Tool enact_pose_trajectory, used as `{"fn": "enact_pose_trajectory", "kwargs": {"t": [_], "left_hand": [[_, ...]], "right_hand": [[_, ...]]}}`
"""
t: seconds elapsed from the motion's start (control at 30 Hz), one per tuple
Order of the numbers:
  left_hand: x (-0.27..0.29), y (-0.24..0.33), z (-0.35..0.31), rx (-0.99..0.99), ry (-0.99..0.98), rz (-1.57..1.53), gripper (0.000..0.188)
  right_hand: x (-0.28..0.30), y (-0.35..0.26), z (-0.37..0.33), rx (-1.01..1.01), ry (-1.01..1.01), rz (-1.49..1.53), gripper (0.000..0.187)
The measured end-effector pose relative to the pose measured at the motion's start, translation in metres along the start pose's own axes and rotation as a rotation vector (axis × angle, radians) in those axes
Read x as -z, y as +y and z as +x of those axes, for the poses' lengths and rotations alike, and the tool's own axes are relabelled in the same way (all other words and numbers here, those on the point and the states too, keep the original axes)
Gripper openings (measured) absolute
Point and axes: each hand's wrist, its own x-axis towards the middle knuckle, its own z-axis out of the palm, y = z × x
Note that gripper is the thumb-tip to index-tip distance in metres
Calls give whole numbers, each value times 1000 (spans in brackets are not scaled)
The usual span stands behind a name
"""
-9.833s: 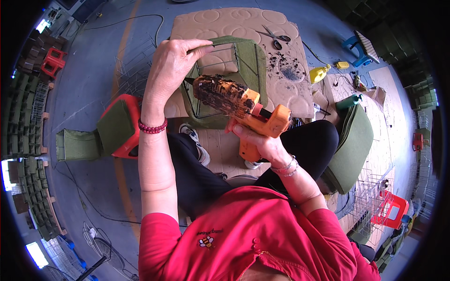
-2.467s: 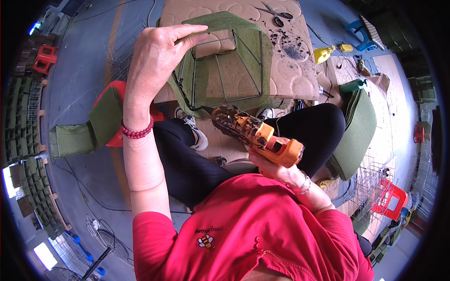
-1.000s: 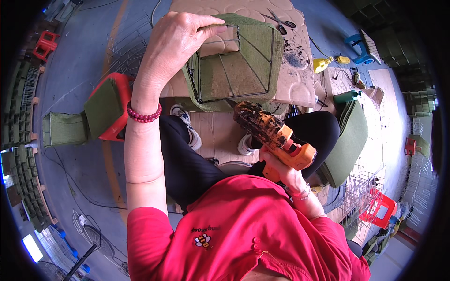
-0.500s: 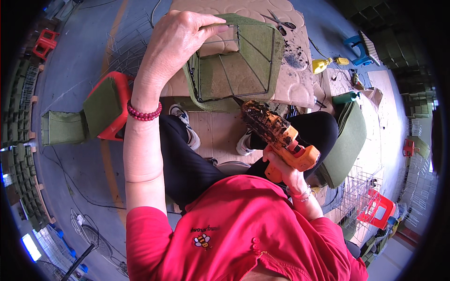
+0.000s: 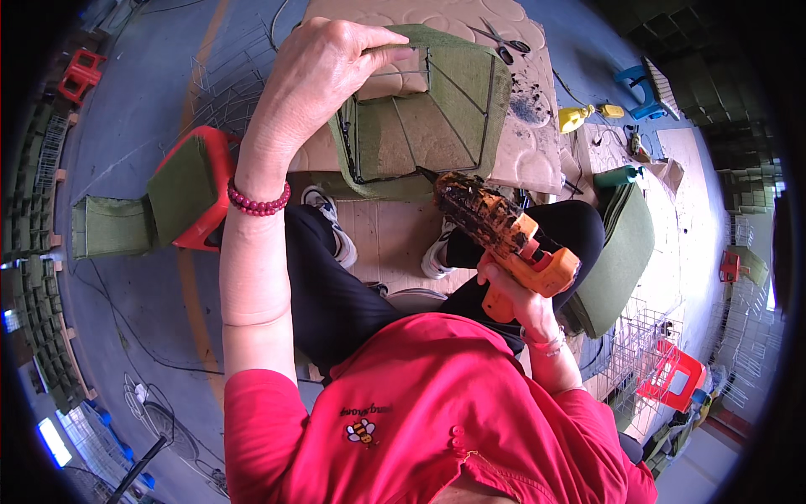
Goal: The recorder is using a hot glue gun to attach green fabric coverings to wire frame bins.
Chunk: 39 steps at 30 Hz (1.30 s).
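Note:
My left hand pinches the upper edge of a green felt panel, thumb and fingers pressed together over it. A dark wire frame lies against the felt, with thin rods crossing it. In my right hand is an orange glue gun, gripped by its handle. Black residue cakes its front half. Its dark nozzle points up and left at the frame's lower edge; I cannot tell whether it touches. A brown patch shows through the frame's upper left opening.
The panel rests on a cardboard-covered table. Scissors and black crumbs lie on it. Right of my knee stands a stack of green felt sheets, with a green bottle above it. A red stool is at left, and wire racks at lower right.
The glue gun has shifted slightly, its body a little to the right and its nozzle slightly up. My left hand keeps its pinch on the felt panel, almost unmoved.

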Motion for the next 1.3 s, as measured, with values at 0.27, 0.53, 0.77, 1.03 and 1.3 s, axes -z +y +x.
{"fn": "enact_pose_trajectory", "kwargs": {"t": [0.27,0.53,0.77,1.03,1.3], "left_hand": [[0,-1,0,-41,-20,24,23],[1,-2,-1,-47,-2,-13,23],[2,0,0,-43,-10,-5,23],[3,6,4,73,-50,-3,22],[-1,2,6,59,-23,-51,21]], "right_hand": [[4,-12,0,-28,49,25,25],[10,-8,-4,-1,33,-29,25],[8,-7,-7,-52,70,-20,24],[9,-6,-10,-42,59,42,23],[8,-7,-14,-12,78,40,21]]}}
